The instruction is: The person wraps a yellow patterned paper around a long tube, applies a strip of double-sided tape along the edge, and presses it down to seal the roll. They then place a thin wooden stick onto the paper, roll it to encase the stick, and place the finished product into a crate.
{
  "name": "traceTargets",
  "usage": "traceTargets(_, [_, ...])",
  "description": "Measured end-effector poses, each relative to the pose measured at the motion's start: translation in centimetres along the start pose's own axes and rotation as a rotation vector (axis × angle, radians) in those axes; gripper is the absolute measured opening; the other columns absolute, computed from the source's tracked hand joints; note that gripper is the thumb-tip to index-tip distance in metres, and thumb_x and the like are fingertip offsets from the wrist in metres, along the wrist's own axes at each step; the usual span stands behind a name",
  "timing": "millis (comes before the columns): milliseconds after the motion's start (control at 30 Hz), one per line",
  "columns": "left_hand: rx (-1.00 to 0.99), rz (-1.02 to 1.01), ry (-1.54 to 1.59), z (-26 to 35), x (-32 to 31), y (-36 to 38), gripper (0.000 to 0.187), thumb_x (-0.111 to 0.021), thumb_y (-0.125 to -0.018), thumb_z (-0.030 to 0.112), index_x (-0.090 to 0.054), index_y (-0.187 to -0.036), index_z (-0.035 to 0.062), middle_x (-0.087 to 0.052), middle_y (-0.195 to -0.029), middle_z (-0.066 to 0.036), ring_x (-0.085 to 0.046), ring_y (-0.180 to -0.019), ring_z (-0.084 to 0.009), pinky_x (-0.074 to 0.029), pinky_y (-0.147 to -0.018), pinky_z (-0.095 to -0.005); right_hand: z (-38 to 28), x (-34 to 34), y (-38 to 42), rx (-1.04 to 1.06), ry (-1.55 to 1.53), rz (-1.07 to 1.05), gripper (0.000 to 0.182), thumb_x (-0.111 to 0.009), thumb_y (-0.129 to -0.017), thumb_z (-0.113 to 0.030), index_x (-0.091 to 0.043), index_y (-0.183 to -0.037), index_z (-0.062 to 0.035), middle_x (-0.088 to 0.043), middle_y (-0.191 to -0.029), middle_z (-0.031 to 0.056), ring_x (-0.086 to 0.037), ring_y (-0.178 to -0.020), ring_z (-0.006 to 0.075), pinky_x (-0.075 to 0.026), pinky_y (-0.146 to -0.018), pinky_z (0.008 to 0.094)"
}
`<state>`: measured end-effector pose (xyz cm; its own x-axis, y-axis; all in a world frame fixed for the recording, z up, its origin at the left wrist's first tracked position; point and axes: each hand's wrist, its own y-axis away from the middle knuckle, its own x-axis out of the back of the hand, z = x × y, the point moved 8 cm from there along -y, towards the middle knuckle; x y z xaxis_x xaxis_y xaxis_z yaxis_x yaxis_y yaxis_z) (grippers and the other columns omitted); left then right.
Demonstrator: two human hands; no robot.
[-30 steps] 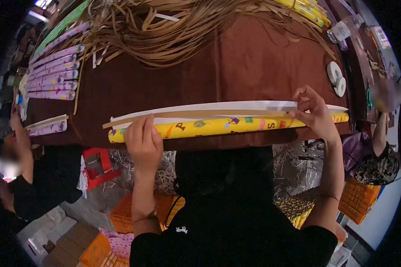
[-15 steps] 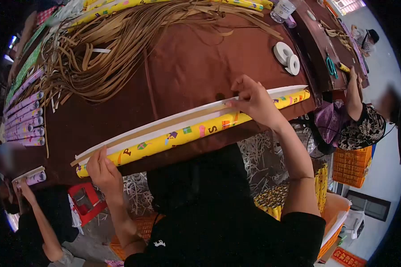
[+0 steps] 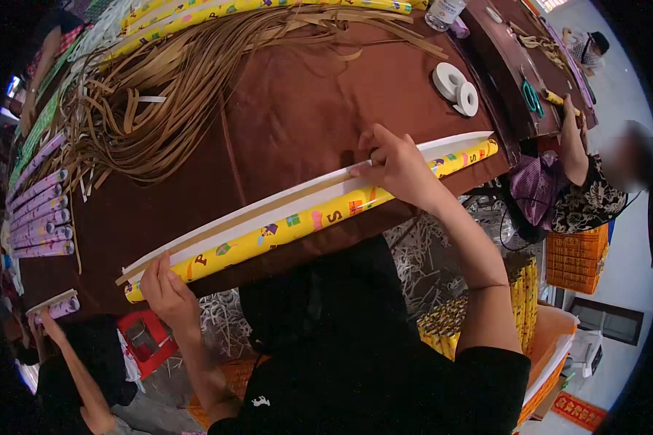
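Observation:
A roll of yellow printed wrapping paper (image 3: 279, 236) lies slantwise along the table's near edge, its white-backed flap turned up on the far side. A narrow brown strip (image 3: 221, 230) runs along that flap from the left end to my right hand. My left hand (image 3: 168, 291) is closed over the roll's left end, fingertips on the flap and strip. Farther right, my right hand (image 3: 403, 170) pinches the strip with thumb and forefinger above the flap, the other fingers curled. Beyond it lie two white tape rolls (image 3: 451, 81).
A heap of brown strips (image 3: 167, 109) covers the table's far left. Purple rolls (image 3: 43, 221) are stacked at the left edge. A clear bottle (image 3: 445, 13) stands at the back. Co-workers sit left and right; teal scissors (image 3: 532, 98) lie by the right one.
The whole view has shifted slightly. Both hands keep nearly the same places on the roll and the brown strip.

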<state>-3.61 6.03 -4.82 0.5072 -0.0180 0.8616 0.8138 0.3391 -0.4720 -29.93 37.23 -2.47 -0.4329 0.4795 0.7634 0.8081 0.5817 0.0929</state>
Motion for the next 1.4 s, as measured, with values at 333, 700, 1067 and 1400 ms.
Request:
traceTargets(333, [0.027,-0.059,0.051,0.5,0.2,-0.2,0.037,-0.036,-0.103,0.022,-0.065,-0.116,0.0023,-0.057,-0.115,-0.017,-0.052,-0.109,-0.0348,-0.04,-0.094,-0.0469,0.7,-0.4,-0.2,0.009,0.07,-0.003,0.039,-0.078,-0.076,-0.022,-0.053,-0.103,-0.0069,-0.066,-0.066,0.0095,-0.064,-0.069,0.0297,-0.038,-0.078,0.0383])
traceTargets(700, [-0.109,-0.044,0.024,9.6,-0.5,-2.1,0.027,-0.051,-0.095,0.016,-0.065,-0.112,0.0008,-0.059,-0.112,-0.014,-0.052,-0.106,-0.0345,-0.038,-0.096,-0.0488,-1.1,0.2,0.9,0.085,0.171,0.122,0.041,-0.078,-0.074,-0.019,-0.051,-0.104,-0.0098,-0.058,-0.064,0.003,-0.06,-0.067,0.0245,-0.035,-0.076,0.0381])
traceTargets(1067, [-0.297,-0.163,0.206,22.1,-4.1,-5.7,0.027,-0.06,-0.082,0.018,-0.065,-0.099,-0.0022,-0.063,-0.101,-0.013,-0.059,-0.094,-0.0304,-0.048,-0.083,-0.0419,-1.3,0.4,1.3,0.137,0.183,0.208,0.042,-0.078,-0.074,-0.024,-0.051,-0.103,-0.0104,-0.061,-0.071,0.005,-0.062,-0.073,0.027,-0.037,-0.077,0.0408])
traceTargets(1400, [-0.352,-0.094,0.125,22.2,-4.7,-4.6,0.03,-0.056,-0.087,0.019,-0.063,-0.109,-0.0011,-0.062,-0.109,-0.012,-0.06,-0.096,-0.0309,-0.048,-0.078,-0.0409,2.4,9.9,3.4,0.156,0.173,0.025,0.024,-0.077,-0.078,-0.026,-0.064,-0.085,-0.007,-0.066,-0.072,0.0102,-0.065,-0.07,0.0287,-0.045,-0.068,0.0367])
